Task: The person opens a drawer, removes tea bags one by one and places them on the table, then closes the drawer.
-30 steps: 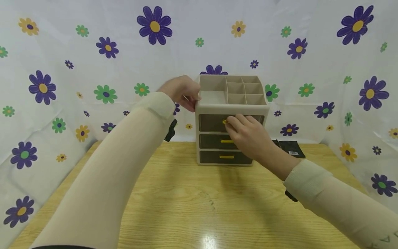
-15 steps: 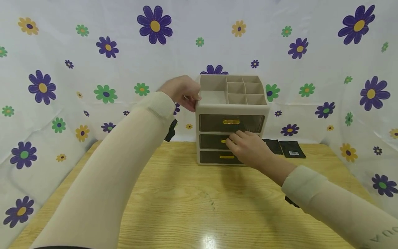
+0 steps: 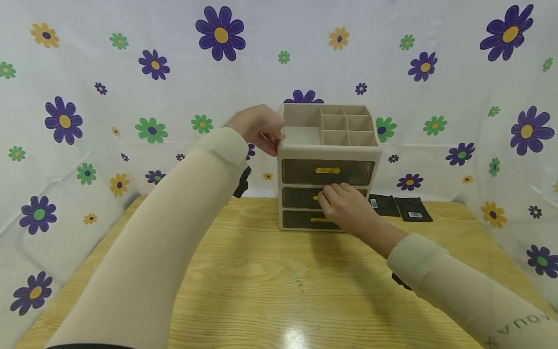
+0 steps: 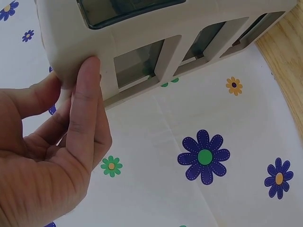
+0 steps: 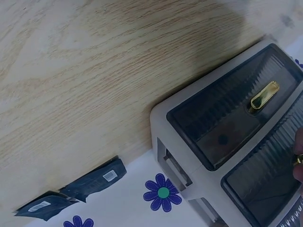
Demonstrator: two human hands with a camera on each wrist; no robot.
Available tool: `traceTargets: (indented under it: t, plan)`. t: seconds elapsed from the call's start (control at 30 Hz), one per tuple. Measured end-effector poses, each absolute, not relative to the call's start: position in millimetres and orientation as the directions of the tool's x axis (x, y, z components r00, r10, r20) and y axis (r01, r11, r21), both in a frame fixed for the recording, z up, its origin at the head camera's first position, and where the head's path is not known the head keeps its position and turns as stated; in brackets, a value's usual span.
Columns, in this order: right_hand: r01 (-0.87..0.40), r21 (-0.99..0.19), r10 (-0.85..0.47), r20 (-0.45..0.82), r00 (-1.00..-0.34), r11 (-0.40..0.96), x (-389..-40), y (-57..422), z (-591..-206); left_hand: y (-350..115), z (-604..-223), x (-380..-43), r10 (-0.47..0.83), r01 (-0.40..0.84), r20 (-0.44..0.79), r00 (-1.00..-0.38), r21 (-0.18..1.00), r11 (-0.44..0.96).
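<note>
A beige desktop organizer (image 3: 330,153) stands at the back of the table, with three dark, see-through drawers and open compartments on top. My left hand (image 3: 260,127) grips its upper left edge, the thumb and fingers (image 4: 85,109) pinching the corner in the left wrist view. At the front, my right hand (image 3: 347,207) pinches the yellow handle (image 3: 316,198) of the middle drawer (image 3: 298,198), covering most of that handle. Above it is the top drawer (image 3: 301,172); below lies the bottom drawer (image 3: 298,219). Only fingertips (image 5: 298,142) of the right hand show in the right wrist view.
Two flat black packets (image 3: 413,209) with white labels lie on the wooden table (image 3: 261,271), to the right of the organizer. A white flower-patterned cloth (image 3: 244,77) hangs close behind and along both sides.
My right hand has let go of the top drawer's handle and moved down to the middle drawer's handle. The left hand has kept its grip on the organizer's edge.
</note>
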State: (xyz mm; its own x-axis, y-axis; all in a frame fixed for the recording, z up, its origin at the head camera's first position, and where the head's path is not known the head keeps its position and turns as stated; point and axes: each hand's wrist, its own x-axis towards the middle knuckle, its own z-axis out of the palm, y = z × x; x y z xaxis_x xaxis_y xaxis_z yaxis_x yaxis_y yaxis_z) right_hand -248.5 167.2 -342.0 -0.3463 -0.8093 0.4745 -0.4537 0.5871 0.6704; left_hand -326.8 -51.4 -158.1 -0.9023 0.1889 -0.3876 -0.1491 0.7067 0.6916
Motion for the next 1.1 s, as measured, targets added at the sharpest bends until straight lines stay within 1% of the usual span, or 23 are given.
traceTargets:
  t: [0.17,0.4,0.5,0.6,0.67,0.77,0.87,1.1]
  plan:
    - [-0.480,0.661,-0.817,0.468,-0.336,0.576,-245.9,166.7,-341.9,-52.1,-159.3,-329.0,0.191,-0.159,-0.398,-0.897,0.694,0.702]
    - [-0.503,0.662,-0.830,0.467,-0.303,0.556,-238.1,165.0,-341.0,-55.4,-160.3,-329.6,0.191,-0.150,-0.383,-0.904,0.702,0.697]
    - [-0.521,0.652,-0.834,0.460,-0.305,0.551,-232.7,165.9,-339.8,-54.5,-160.2,-329.0,0.195,-0.144,-0.379,-0.905,0.703,0.697]
    - [-0.540,0.638,-0.835,0.439,-0.332,0.550,-224.5,166.3,-337.6,-53.4,-159.6,-328.3,0.195,-0.147,-0.382,-0.904,0.703,0.696]
    - [-0.546,0.632,-0.835,0.436,-0.336,0.550,-218.7,166.7,-337.1,-53.2,-159.5,-327.9,0.195,-0.148,-0.384,-0.902,0.701,0.697]
    - [-0.557,0.624,-0.835,0.442,-0.328,0.549,-210.9,168.3,-337.7,-53.3,-160.4,-328.9,0.193,-0.151,-0.384,-0.903,0.704,0.694]
    - [-0.567,0.617,-0.835,0.461,-0.301,0.545,-204.9,171.9,-338.5,-52.8,-161.2,-329.9,0.196,-0.151,-0.379,-0.905,0.713,0.684]
    - [-0.565,0.629,-0.844,0.438,-0.309,0.534,-192.9,177.1,-337.8,-50.4,-160.8,-328.9,0.194,-0.152,-0.378,-0.905,0.713,0.684]
